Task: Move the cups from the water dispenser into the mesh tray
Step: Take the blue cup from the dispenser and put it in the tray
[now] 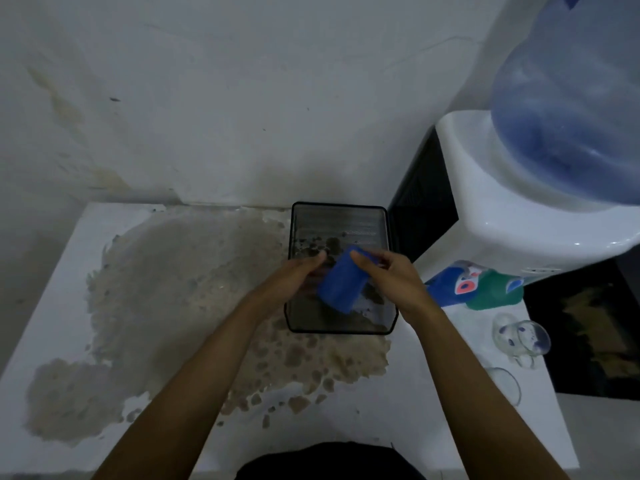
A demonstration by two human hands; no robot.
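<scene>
Placing step: both hands, left hand [300, 274] and right hand [391, 274], clamp the blue cup [341, 284] over the mesh tray [341, 211] (tilted); next, lower and release.

— What's on the bench [104, 258] besides the job itself?

— A wide brown stain [180, 292], spreading from the centre out to eight o'clock, breaking into small blotches toward six o'clock.

— And behind it?

— A pale wall [242, 98], cracked toward one o'clock, with yellowish marks [65, 105] at ten o'clock.

— Anything at the right?

— At four o'clock, a clear glass object with blue spots [519, 336] lying on the bench edge, and another clear glass piece [505, 386] just below it, blurred. Dark floor [588, 341] beyond.
</scene>
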